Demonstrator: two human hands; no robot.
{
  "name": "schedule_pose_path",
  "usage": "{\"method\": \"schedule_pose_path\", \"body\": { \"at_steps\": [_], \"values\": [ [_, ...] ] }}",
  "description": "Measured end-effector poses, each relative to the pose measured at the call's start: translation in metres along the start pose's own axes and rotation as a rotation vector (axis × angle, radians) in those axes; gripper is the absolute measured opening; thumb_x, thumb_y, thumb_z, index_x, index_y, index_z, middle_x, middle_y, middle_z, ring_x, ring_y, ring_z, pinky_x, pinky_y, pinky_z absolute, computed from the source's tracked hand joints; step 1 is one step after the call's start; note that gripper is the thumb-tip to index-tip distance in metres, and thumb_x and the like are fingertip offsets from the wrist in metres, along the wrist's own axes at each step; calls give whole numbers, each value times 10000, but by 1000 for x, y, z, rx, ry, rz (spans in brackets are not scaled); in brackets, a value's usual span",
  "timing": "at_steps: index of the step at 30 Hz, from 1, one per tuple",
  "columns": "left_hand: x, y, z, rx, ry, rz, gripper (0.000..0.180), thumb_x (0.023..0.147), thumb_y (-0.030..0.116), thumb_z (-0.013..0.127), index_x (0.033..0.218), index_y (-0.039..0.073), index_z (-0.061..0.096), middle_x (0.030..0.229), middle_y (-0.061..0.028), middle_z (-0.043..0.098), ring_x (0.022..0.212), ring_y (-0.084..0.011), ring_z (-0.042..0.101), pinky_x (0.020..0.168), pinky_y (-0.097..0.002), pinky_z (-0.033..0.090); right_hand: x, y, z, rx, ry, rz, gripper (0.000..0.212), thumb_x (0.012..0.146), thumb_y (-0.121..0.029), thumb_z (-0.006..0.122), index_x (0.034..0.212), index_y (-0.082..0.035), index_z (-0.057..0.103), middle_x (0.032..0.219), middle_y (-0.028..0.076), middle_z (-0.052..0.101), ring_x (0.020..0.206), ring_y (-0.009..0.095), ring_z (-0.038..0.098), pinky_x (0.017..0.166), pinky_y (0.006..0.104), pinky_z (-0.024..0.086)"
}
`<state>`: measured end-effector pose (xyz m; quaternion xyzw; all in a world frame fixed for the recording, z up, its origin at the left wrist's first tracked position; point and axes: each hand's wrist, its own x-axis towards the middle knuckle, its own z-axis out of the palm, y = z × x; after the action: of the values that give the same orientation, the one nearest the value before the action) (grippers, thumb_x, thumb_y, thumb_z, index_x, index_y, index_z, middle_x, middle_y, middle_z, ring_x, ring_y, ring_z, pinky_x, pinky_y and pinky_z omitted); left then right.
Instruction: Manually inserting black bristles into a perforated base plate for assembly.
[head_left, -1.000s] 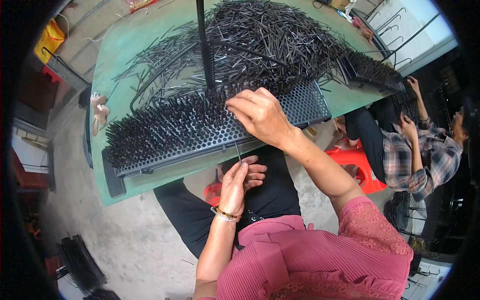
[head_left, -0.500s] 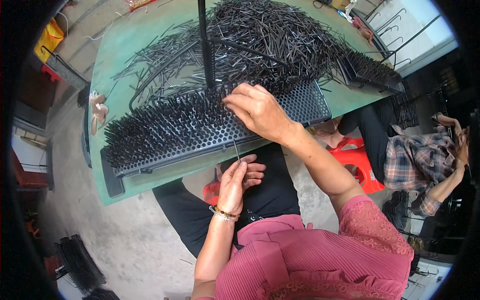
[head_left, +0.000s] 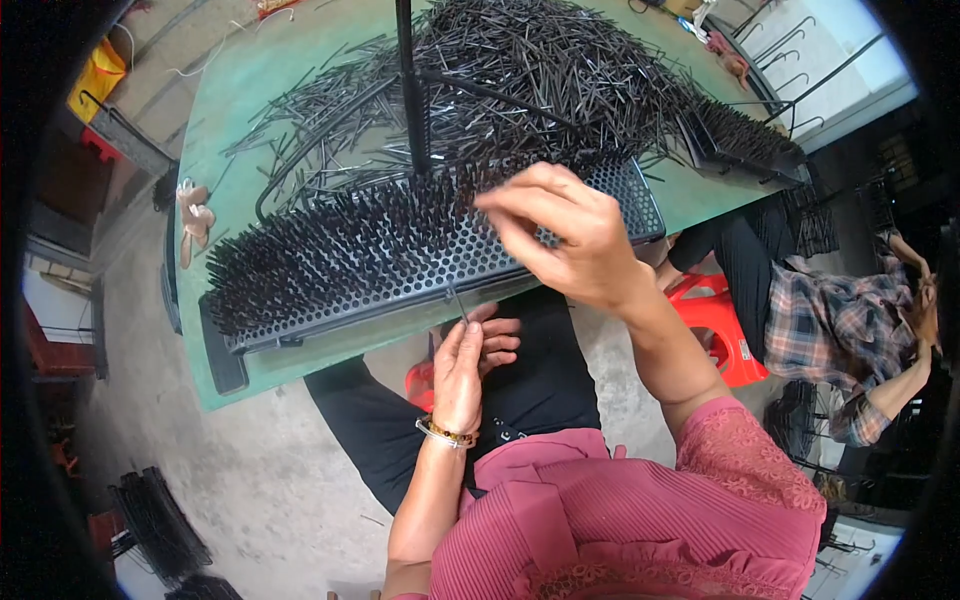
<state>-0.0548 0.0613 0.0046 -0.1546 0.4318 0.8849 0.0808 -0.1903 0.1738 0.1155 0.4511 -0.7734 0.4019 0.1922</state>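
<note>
A long black perforated plate (head_left: 430, 277) lies along the near edge of the green table (head_left: 225, 130). Many short black sticks (head_left: 330, 240) stand upright in its holes, mostly from the left end to the middle. Below the plate's front edge, my left hand (head_left: 462, 365) pinches a thin dark stick (head_left: 456, 302) between thumb and forefinger, its tip up near that edge. My right hand (head_left: 565, 235) hovers over the plate right of the middle, thumb and fingertips closed together beside the standing sticks. Whatever they hold is hidden.
A large heap of loose black sticks (head_left: 540, 70) covers the back of the table. A dark upright post (head_left: 413, 110) rises behind the plate. Another filled plate (head_left: 740, 140) stands at the right. A person in a plaid shirt (head_left: 830, 320) sits there beside a red stool (head_left: 715, 320).
My right hand has moved to the right and lifted away from the standing sticks. My left hand has shifted slightly left, still pinching the thin stick.
</note>
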Motion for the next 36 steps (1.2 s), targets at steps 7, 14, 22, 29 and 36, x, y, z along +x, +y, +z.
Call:
{"method": "schedule_pose_path", "body": {
  "at_steps": [7,14,22,29,36],
  "values": [
    [-2,6,-4,17,-101,-11,441,984,247,406,1304,-57,402,1086,-167,612,903,-191,625,781,-293,511,-21,5,11,258,-216,298,129,761,-14,661,885,21,659,752,82,622,661,162,597,593,269,472],
    [-2,4,-2,73,-88,-83,417,989,249,404,1291,-40,411,1054,-179,632,844,-176,643,708,-260,529,3,22,9,87,91,153,137,773,8,655,910,14,661,761,69,619,616,108,563,563,236,456],
    [-3,1,-2,40,-90,-98,389,993,245,398,1253,-42,439,1021,-171,642,808,-159,643,669,-238,523,2,40,31,-49,61,7,139,770,4,659,908,10,641,824,95,622,675,192,608,567,276,494],
    [-2,3,-4,62,-81,-96,393,995,247,391,1254,-45,438,1026,-165,642,812,-160,642,687,-240,518,-8,40,48,-213,-28,-134,182,734,-38,702,908,-23,651,817,74,628,708,214,593,641,324,446],
    [0,4,-3,85,-93,-95,399,997,250,381,1254,-50,438,1027,-163,642,828,-163,635,708,-253,510,-6,45,49,-219,-125,-168,155,755,-37,677,908,-29,653,808,67,621,703,218,588,635,332,437]
  ]
}}
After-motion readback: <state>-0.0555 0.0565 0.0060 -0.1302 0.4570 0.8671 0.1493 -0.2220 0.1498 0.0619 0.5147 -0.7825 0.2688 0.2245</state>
